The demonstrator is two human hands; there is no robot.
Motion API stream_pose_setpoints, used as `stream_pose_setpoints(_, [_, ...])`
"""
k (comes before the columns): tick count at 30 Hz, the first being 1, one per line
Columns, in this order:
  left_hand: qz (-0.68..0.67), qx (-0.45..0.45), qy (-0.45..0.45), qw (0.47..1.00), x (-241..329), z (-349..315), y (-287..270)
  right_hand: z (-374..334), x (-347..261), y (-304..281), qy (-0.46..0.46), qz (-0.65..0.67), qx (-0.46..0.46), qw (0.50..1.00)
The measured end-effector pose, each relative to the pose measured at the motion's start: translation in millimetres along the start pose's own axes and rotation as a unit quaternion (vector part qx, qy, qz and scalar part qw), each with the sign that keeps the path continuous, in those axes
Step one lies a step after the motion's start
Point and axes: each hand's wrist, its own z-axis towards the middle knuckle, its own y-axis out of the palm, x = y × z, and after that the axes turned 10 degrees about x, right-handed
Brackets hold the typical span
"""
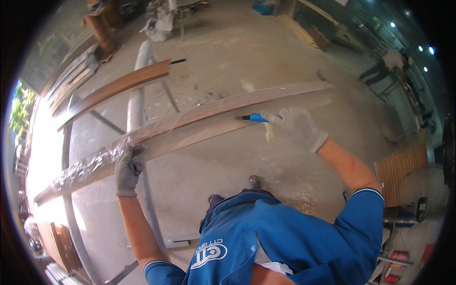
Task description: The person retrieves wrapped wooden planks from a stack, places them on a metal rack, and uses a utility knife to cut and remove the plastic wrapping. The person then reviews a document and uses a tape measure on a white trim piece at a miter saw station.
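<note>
A floor point(223, 47) is spreading around the work, glare pouring in at the left. From afar I'm watching 2 gloved hands. The right hand point(297, 129) is gripping the blue tool point(258, 117) between thumb and fingers; the tip is pointing left over the board point(209, 111), and I'm not able to tell whether it is touching. The left hand point(127, 173) is curling, partly closed, at the board's near edge; whether it is pinching the film point(95, 159) or just bracing, I can't tell. I'm judging that good work here means keeping the left hand steady and clear of the tip, and holding the tool shallow. The board is lying slantwise across the stand point(135, 109), crumpled film shining toward its left end. Beyond, 1 brown plank point(128, 81) is resting there too; at far right, a person point(393, 59) is bending forward.
</note>
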Motion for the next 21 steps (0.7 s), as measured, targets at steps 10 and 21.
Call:
stream_pose_setpoints(10, [0.074, -0.059, -0.043, 0.995, -6.2, -40.2, 152.8, -152.1, 205.1, 22.3, 0.080, -0.018, -0.089, 0.993])
stream_pose_setpoints(21, [0.126, -0.053, 0.060, 0.989, -4.7, -64.9, 237.7, -246.3, 319.0, -6.2, 0.394, -0.086, -0.097, 0.910])
